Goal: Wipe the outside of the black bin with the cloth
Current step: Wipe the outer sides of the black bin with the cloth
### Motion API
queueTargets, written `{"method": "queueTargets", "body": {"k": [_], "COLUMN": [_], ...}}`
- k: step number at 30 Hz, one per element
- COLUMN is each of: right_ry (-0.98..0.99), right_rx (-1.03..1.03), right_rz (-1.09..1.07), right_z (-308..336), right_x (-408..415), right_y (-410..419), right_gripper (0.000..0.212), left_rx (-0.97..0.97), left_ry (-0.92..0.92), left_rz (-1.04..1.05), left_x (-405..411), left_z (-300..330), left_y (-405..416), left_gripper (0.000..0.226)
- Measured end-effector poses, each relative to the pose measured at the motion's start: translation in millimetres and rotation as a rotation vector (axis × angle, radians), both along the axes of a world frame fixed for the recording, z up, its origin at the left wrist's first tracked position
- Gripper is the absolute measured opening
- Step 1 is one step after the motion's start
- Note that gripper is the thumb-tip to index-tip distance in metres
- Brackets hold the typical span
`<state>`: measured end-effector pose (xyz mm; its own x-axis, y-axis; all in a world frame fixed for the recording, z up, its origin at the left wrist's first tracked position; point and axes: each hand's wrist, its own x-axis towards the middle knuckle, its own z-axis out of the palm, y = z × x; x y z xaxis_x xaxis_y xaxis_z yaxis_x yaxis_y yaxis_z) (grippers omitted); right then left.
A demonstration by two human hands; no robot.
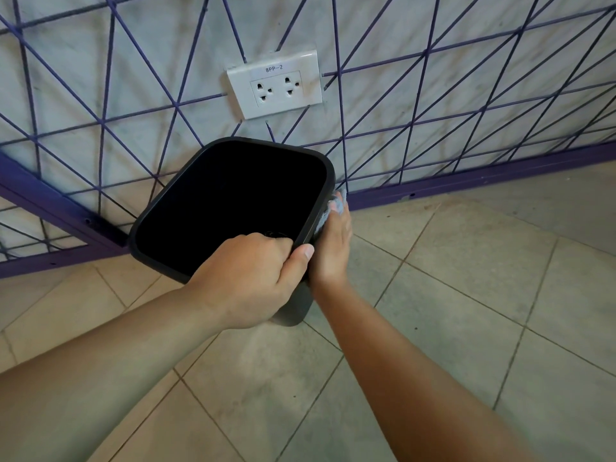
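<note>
A person's left hand point(253, 278) grips the near rim of the black bin point(186, 208), held tilted above the tiled floor point(466, 295) by the wall. Their right hand point(333, 248) presses the pale blue cloth point(335, 205) flat-fingered against the bin's right outer side, mid-wipe. Next, the remaining sides likely need wiping.

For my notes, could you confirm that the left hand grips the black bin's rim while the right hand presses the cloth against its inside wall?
Not quite: in the head view the right hand presses the cloth against the outside wall of the black bin. The left hand does grip the rim.
</note>
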<state>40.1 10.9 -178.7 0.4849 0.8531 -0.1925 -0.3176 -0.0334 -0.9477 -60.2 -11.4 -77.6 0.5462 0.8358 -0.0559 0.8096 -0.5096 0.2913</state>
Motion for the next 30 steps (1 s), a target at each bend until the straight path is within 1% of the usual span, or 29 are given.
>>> {"method": "queueTargets", "body": {"k": [1, 3, 5, 7, 8, 10, 12, 15, 18, 19, 21, 22, 23, 26, 27, 30], "right_ry": [-0.018, -0.045, -0.079, -0.048, -0.031, -0.023, -0.054, -0.091, -0.043, -0.026, -0.045, -0.061, -0.080, -0.093, -0.080, -0.011], "right_rx": [0.029, 0.069, 0.030, -0.021, -0.023, 0.044, 0.106, 0.063, 0.012, 0.028, 0.100, 0.120, 0.118, 0.020, 0.002, 0.028], "right_rz": [-0.003, 0.005, 0.005, -0.016, -0.021, -0.007, -0.002, -0.016, -0.023, -0.017, -0.012, -0.013, -0.007, -0.025, -0.020, 0.005], "right_z": [0.0, -3.2, -9.0, -9.5, -8.8, -6.6, -5.4, -13.6, -9.3, -6.5, 2.5, 3.9, 2.1, 0.1, 1.3, 4.1], "right_x": [-5.3, -11.7, -5.4, 3.9, 4.2, -5.0, -16.5, -11.2, -2.6, -5.0, -11.5, -13.3, -11.6, 1.0, 2.8, -4.6], "right_y": [-6.7, -14.2, -4.0, 7.7, 8.2, -4.0, -20.4, -10.5, 0.8, -3.0, -14.1, -16.6, -14.3, 4.4, 6.3, -5.0], "right_gripper": [0.071, 0.074, 0.080, 0.085, 0.084, 0.072, 0.073, 0.076, 0.080, 0.077, 0.061, 0.058, 0.060, 0.087, 0.090, 0.079], "left_rx": [0.009, 0.026, 0.030, 0.027, 0.027, 0.033, 0.036, 0.046, 0.040, 0.027, 0.001, 0.000, 0.006, 0.028, 0.024, 0.011], "left_ry": [-0.005, -0.011, -0.017, -0.015, -0.010, -0.005, -0.009, -0.029, -0.031, -0.032, -0.038, -0.037, -0.034, -0.017, -0.014, -0.013], "left_rz": [0.003, -0.004, -0.022, -0.028, -0.026, -0.019, -0.011, -0.022, -0.025, -0.021, -0.019, -0.023, -0.030, -0.036, -0.034, -0.031], "left_x": [-0.4, -0.9, -0.5, -1.0, -1.3, -1.9, -1.7, -0.3, -1.7, -2.3, -2.7, -3.0, -2.6, -3.1, -3.2, -3.6], "left_z": [-0.4, -1.8, -2.9, -2.6, -2.6, -2.6, -3.3, -3.8, -4.5, -4.7, -4.3, -5.1, -4.8, -4.7, -4.2, -3.5], "left_y": [0.2, 2.0, 3.4, 2.8, 2.2, 1.9, 2.0, 2.3, 3.2, 3.6, 4.1, 4.6, 4.9, 6.0, 5.6, 2.4], "left_gripper": [0.052, 0.052, 0.051, 0.051, 0.052, 0.051, 0.050, 0.051, 0.051, 0.052, 0.057, 0.059, 0.058, 0.051, 0.050, 0.048]}}
